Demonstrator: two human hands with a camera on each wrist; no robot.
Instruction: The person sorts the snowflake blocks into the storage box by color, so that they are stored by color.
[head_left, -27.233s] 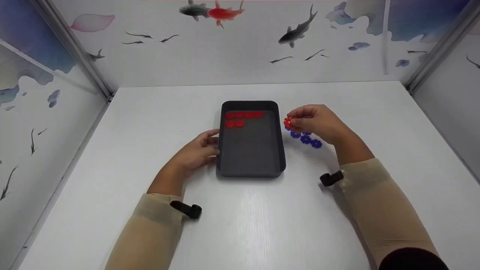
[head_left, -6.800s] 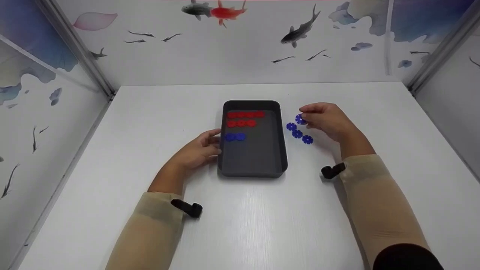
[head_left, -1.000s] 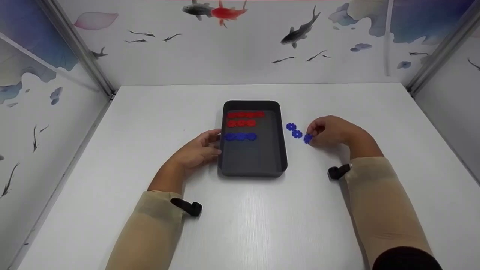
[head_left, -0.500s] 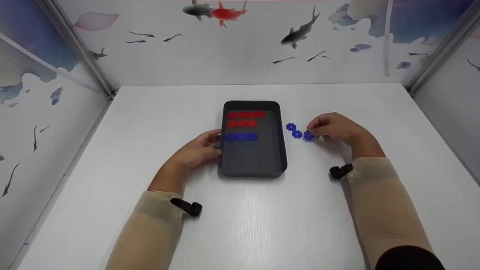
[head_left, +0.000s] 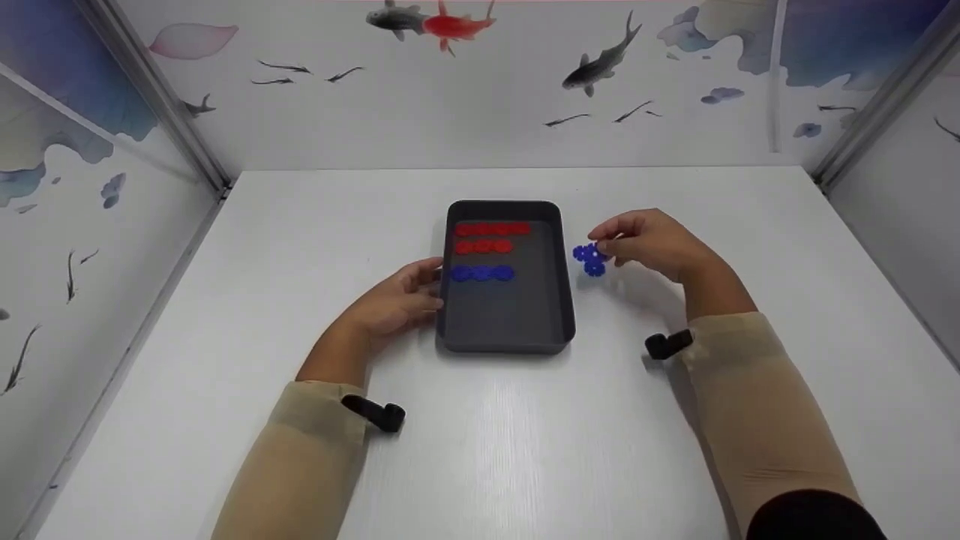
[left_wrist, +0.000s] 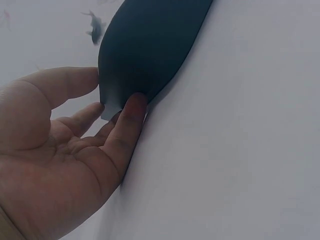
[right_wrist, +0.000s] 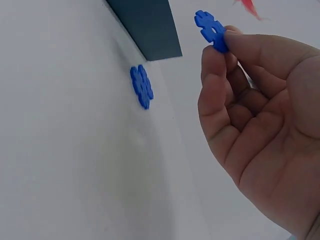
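My right hand (head_left: 654,246) pinches a blue snowflake-shaped plastic disc (right_wrist: 208,27) between thumb and fingers, raised above the table right of the tray. Under it, two more blue discs (right_wrist: 142,86) lie on the table; in the head view they partly overlap with the held one. The dark grey rectangular tray (head_left: 510,326) has two rows of red discs (head_left: 484,246) at its far end. Nearer lies a row of three blue discs (head_left: 482,274). Against the tray's left wall rests my left hand (head_left: 394,304); its fingertips touch the outside (left_wrist: 145,45).
A white table (head_left: 480,442) carries everything. White panels (head_left: 465,120) printed with fish stand behind and at both sides, joined by metal posts (head_left: 169,97). A black strap piece (head_left: 375,414) sticks out at each sleeve's cuff.
My right hand has lifted a blue disc off the table and carried it left and away from me. Since the oldest frame, one red and three blue discs have joined the tray. The left hand stays.
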